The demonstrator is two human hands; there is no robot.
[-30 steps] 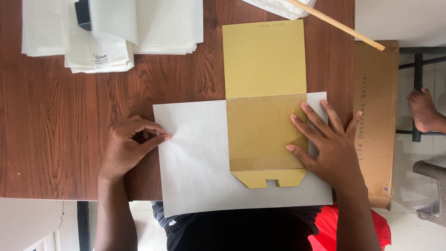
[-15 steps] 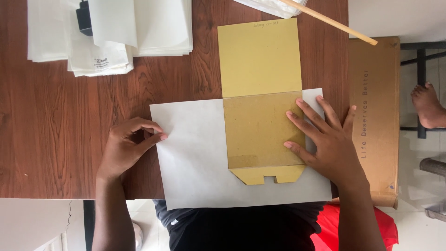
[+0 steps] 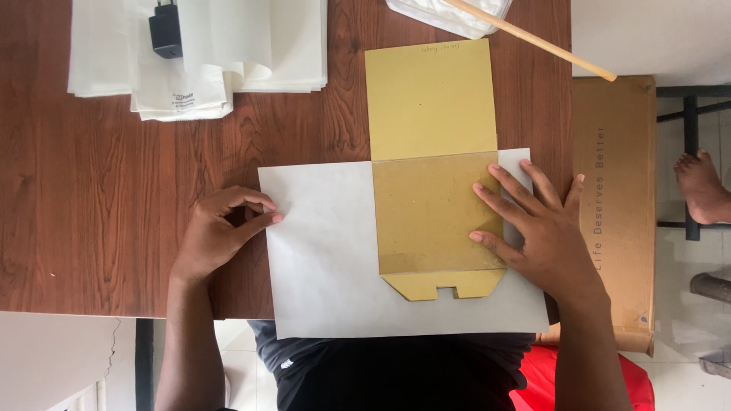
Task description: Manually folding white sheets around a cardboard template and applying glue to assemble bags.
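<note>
Over the last second I see almost no change: my right hand [image 3: 544, 232] stays flat, fingers spread and released, on the yellow-brown cardboard template [image 3: 434, 183] lying across the white paper sheet [image 3: 327, 259] on the tabletop [image 3: 114, 198]. My left hand [image 3: 217, 236] still pinches the sheet's left edge. A stack of white sheets [image 3: 251, 46], black charger [image 3: 165, 30] and wooden stick [image 3: 533, 38] lie well apart, blocking nothing.
</note>
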